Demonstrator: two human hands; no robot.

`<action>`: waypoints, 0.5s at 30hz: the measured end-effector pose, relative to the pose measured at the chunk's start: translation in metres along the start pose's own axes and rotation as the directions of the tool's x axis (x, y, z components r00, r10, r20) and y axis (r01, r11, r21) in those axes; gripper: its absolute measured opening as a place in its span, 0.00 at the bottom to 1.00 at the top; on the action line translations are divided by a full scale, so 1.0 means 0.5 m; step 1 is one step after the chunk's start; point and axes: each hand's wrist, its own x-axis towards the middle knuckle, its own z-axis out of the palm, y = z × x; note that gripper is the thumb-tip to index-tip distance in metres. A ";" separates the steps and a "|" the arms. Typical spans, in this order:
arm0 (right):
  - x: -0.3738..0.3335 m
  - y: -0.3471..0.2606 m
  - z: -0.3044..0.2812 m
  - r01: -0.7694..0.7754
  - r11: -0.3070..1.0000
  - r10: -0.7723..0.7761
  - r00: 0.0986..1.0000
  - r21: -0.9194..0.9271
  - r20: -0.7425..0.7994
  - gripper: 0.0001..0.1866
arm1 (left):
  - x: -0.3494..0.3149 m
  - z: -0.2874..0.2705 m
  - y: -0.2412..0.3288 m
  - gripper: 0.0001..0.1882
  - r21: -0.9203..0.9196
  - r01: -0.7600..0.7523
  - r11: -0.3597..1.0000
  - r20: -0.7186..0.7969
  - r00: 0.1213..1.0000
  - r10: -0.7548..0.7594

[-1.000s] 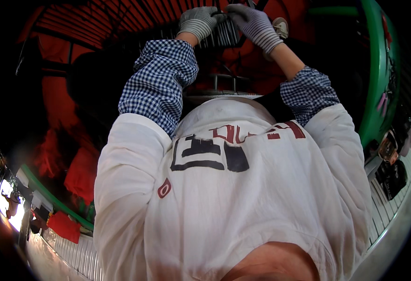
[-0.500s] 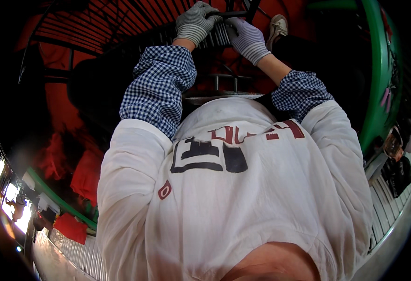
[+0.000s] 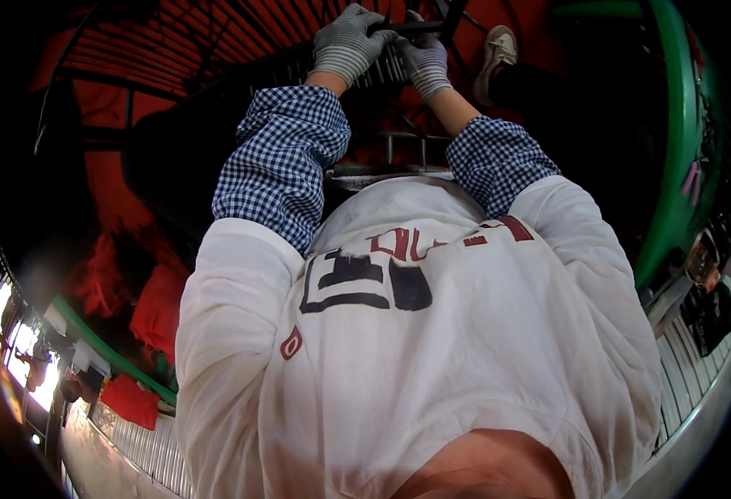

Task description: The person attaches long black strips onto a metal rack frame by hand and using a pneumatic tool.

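Observation:
Both my hands wear striped grey-and-white knit gloves, with checked blue sleeve covers on the forearms. In front of me at the top lies a black metal frame of many thin parallel bars (image 3: pixel 145 51). My left hand (image 3: pixel 345 43) is closed over the frame's near right part, thumb pointing right toward a short thick black bar (image 3: pixel 415 27). Just right of it, my right hand (image 3: pixel 423 60) grips at that bar from the near side, one finger reaching up beyond it. The dark bars hide part of the fingertips.
Red floor shows through the bars. A shoe (image 3: pixel 498 54) stands right of the frame. A curved green edge (image 3: pixel 673 158) runs down the right side. Red cloth (image 3: pixel 159 308) hangs at the left, near another green edge (image 3: pixel 103 349). Slatted metal surfaces lie at both lower sides.
My right hand has shifted left and turned more upright at the short bar, its forearm drawn inward. The left hand stays nearly in place.

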 end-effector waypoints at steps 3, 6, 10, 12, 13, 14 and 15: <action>-0.048 -0.119 0.072 -0.348 0.938 0.348 0.937 0.002 -0.025 0.22 | 0.028 0.075 -0.106 0.25 0.072 -0.042 0.997 -0.129 0.990 0.051; -0.027 -0.077 0.042 -0.551 0.697 0.596 0.801 0.459 0.058 0.17 | 0.055 0.100 -0.108 0.29 0.139 -0.129 0.982 -0.174 0.973 0.153; -0.041 -0.039 0.026 -0.197 -0.808 0.290 0.687 0.555 0.667 0.18 | 0.042 0.074 -0.063 0.30 0.111 -0.065 0.992 -0.081 0.994 0.074; -0.033 -0.044 0.023 -0.033 -0.985 0.092 0.729 0.169 0.678 0.19 | 0.036 0.076 -0.061 0.29 0.040 -0.042 0.998 -0.072 0.996 0.045; -0.025 -0.087 0.043 0.343 -0.927 0.143 0.695 -0.150 0.705 0.20 | 0.031 0.071 -0.074 0.28 -0.038 -0.007 0.999 -0.072 0.997 0.004; -0.015 -0.115 0.046 0.642 -0.642 0.175 0.655 -0.419 0.735 0.22 | 0.028 0.060 -0.067 0.28 -0.032 -0.004 0.999 -0.076 0.997 0.001; -0.005 -0.109 0.045 0.644 -0.639 0.170 0.651 -0.420 0.740 0.22 | 0.028 0.049 -0.059 0.28 -0.008 0.025 1.000 -0.004 1.000 -0.025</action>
